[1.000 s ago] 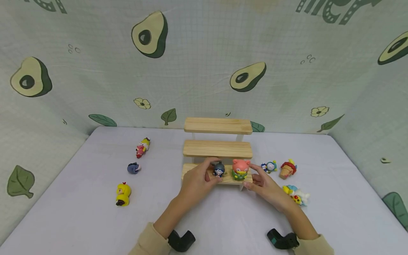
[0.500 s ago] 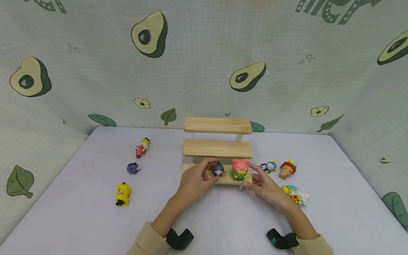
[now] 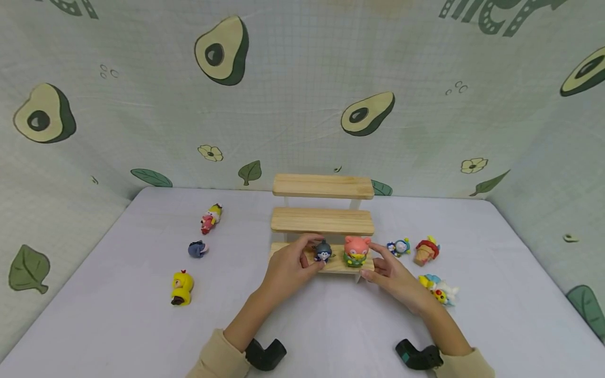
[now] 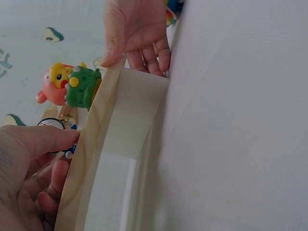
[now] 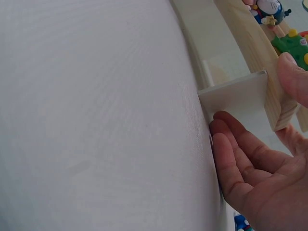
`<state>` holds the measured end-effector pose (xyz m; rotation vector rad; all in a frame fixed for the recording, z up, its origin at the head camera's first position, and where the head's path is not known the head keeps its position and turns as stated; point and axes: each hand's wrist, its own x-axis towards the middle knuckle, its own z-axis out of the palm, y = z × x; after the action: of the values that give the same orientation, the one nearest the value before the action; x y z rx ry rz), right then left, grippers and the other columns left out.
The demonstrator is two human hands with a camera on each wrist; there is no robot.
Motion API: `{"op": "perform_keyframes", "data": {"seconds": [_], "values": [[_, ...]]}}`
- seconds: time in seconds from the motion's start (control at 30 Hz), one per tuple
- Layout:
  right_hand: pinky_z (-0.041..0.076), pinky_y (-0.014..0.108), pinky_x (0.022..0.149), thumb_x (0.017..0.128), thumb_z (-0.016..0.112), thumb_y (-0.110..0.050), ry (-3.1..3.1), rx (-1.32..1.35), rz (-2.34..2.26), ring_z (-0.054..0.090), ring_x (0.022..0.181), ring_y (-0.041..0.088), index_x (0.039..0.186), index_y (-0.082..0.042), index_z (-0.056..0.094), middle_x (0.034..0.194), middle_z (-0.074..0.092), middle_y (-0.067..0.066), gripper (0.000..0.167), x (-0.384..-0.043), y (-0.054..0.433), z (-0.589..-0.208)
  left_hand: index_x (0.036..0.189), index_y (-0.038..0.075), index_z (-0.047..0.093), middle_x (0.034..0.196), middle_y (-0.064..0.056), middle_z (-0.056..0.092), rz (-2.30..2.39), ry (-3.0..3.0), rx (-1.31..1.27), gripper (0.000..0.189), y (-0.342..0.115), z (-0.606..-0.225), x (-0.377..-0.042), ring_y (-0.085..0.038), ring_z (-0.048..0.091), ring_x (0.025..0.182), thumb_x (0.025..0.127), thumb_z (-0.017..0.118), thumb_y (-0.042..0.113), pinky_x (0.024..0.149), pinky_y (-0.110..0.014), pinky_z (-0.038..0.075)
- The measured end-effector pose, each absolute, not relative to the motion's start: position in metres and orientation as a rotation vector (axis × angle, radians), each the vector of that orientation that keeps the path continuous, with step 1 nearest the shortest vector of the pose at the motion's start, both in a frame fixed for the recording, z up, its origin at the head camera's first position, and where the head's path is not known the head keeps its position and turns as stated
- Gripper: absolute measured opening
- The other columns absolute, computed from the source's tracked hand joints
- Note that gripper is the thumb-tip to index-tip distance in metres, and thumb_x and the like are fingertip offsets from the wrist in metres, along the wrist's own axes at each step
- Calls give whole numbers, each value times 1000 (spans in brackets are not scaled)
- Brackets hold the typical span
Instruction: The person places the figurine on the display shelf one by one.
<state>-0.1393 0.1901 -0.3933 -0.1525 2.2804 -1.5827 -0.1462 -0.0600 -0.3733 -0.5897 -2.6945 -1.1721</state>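
Observation:
A three-tier wooden display shelf [image 3: 322, 220] with white supports stands mid-table. On its lowest tier, my left hand [image 3: 289, 266] pinches a small dark-hooded figurine [image 3: 323, 251] between thumb and index finger. To its right a pink-hooded figurine [image 3: 356, 245] with a green body stands upright. My right hand [image 3: 394, 279] holds the right end of the bottom board, its thumb [image 5: 293, 77] against the front edge. In the right wrist view, the other fingers [image 5: 231, 163] bend in beside the white side support [image 5: 238, 94]. The left wrist view shows the green figurine's back [image 4: 84, 86].
Left of the shelf lie a yellow duck-suited figurine [image 3: 182, 289], a grey-blue one [image 3: 197, 249] and a pink-and-yellow one [image 3: 211, 219]. On the right are a blue-and-white figurine [image 3: 399, 247], a red-and-tan one [image 3: 427, 250] and a yellow-and-white one [image 3: 439, 290], close to my right forearm.
My left hand has shifted very slightly left and the dark-hooded figurine has moved a little with it. The right hand and the shelf have stayed put.

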Motion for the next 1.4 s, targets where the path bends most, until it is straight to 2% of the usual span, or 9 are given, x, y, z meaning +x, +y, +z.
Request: {"op": "perform_keyframes", "data": {"seconds": [0.27,0.73,1.17,1.27,1.4], "values": [[46,35,88,90,61,-26,2276,-155,-1586,55,105,24,145,-13,18,125,52,23,71,-140,189,-394,121,21,56,69,9,56,-1171,-2697,-589,48,-61,-375,-146,-1,42,49,78,75,22,43,-19,33],[45,34,87,90,61,-27,2278,-158,-1578,55,103,23,145,-14,18,123,54,21,72,-140,190,-392,121,20,57,59,9,51,-1151,-2684,-597,46,-61,-374,-145,-1,41,48,78,74,23,44,-19,33],[45,38,90,90,61,-28,2300,-163,-1558,55,105,24,146,-15,18,125,53,22,71,-141,190,-392,122,19,55,64,8,52,-1120,-2703,-606,47,-60,-372,-145,-1,41,50,79,74,23,45,-19,33],[45,38,90,90,60,-28,2299,-161,-1558,55,106,24,146,-16,18,125,53,22,71,-140,190,-392,125,20,53,73,7,56,-1133,-2721,-624,50,-62,-371,-144,-2,42,54,79,74,24,47,-19,35],[45,39,91,90,61,-28,2297,-161,-1563,55,107,24,146,-15,18,126,53,22,71,-140,190,-392,127,19,50,102,4,61,-1271,-2710,-667,52,-67,-367,-142,-4,47,62,80,73,20,52,-20,42]]}}
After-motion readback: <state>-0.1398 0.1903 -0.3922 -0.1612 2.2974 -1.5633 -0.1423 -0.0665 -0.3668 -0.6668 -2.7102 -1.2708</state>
